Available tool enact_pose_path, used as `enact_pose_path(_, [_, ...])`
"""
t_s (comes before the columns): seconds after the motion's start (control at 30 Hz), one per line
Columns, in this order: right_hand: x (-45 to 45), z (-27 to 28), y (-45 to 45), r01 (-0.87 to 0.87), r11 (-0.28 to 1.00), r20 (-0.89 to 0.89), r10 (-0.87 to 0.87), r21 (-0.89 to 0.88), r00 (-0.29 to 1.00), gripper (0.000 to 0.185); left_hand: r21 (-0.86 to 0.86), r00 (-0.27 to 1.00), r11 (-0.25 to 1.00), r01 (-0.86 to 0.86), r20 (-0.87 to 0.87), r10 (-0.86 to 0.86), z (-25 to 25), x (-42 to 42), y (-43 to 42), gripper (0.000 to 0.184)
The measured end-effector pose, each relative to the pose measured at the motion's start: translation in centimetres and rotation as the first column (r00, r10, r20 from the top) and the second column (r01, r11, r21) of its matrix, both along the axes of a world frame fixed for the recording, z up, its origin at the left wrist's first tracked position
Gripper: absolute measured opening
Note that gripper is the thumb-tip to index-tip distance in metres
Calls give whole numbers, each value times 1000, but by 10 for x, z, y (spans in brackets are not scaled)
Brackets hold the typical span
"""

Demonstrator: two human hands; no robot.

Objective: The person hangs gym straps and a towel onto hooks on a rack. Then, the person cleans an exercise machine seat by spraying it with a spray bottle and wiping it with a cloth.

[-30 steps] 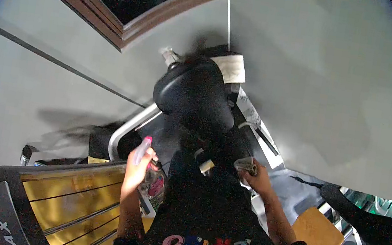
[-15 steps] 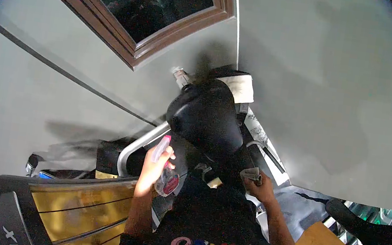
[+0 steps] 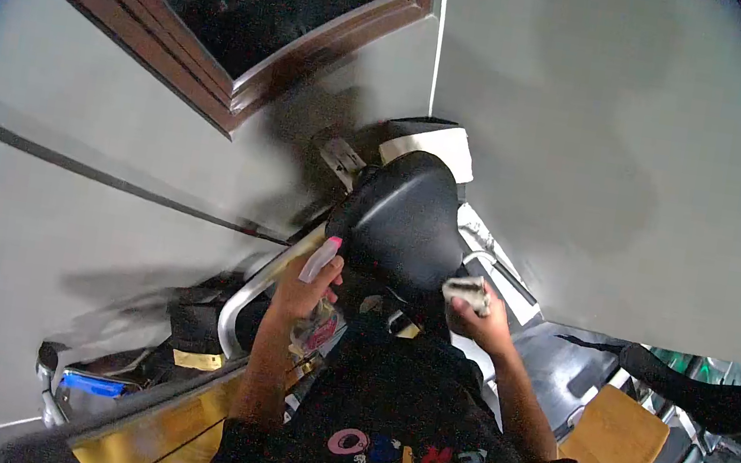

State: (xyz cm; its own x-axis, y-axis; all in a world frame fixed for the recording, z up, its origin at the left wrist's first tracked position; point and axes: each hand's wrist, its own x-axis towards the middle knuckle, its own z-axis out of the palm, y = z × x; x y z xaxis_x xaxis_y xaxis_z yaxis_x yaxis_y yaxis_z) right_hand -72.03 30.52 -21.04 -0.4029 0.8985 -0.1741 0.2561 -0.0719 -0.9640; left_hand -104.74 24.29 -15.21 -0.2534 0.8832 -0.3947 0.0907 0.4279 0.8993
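Note:
My left hand (image 3: 307,291) is wrapped round the neck of a clear spray bottle (image 3: 315,326) with a pink nozzle tip, left of a black padded seat (image 3: 408,223). My right hand (image 3: 483,321) grips a folded greyish cloth (image 3: 466,292) close to the seat's right edge. Behind the seat, a white cloth (image 3: 429,150) lies over a dark part of the equipment. A curved silver bar (image 3: 252,302) runs beside my left hand.
A brown-framed window (image 3: 321,45) is set in the grey wall (image 3: 590,149). At lower left stand a yellow-panelled machine (image 3: 161,439) and a blue object (image 3: 93,384). An orange-brown pad (image 3: 613,446) and a black padded arm (image 3: 689,390) are at right.
The view has shifted. The cloth in my right hand is raised nearer the seat's edge. My left hand, still round the bottle, has come closer to the seat.

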Motion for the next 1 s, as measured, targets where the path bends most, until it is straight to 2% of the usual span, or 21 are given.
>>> enact_pose_path(0.03, [-15, 7, 7, 40, 999, -38, -41, -6, 998, 35, -28, 1000, 999, 17, 7, -17, 2, -3, 8, 37])
enact_pose_path(0.1, [-37, 10, 20, 52, 996, 19, -53, 67, 998, 38, 11, 998, 1000, 27, 50, -28, 4, -6, 21, 39])
enact_pose_path(0.23, [-73, 33, 27, 75, 994, 38, -78, 81, 996, 38, -12, 986, 986, 165, -22, -165, 13, -19, 48, 40])
enact_pose_path(0.37, [-81, 16, 15, 77, 994, 136, -86, 73, 987, 39, -34, 966, 965, 258, 31, -257, 13, -31, 75, 41])
enact_pose_path(0.57, [-83, -7, -22, 194, 979, 128, -186, -58, 974, 30, -69, 894, 892, 446, -5, -447, 13, -44, 113, 42])
enact_pose_path(0.73, [-85, -18, -32, 269, 962, 49, -267, -51, 962, 25, -16, 893, 894, 449, -37, -449, 11, -47, 125, 44])
enact_pose_path(0.8, [-87, -17, -34, 291, 956, 35, -290, -42, 956, 25, -1, 891, 891, 453, 14, -453, 5, -51, 122, 48])
enact_pose_path(0.93, [-89, -15, -36, 292, 956, 21, -291, -44, 957, 25, -38, 879, 880, 473, 75, -470, -3, -57, 108, 45])
enact_pose_path(1.0, [-91, -10, -36, 281, 959, 55, -279, -33, 959, 25, 75, 925, 924, 374, 35, -378, -3, -57, 93, 38])
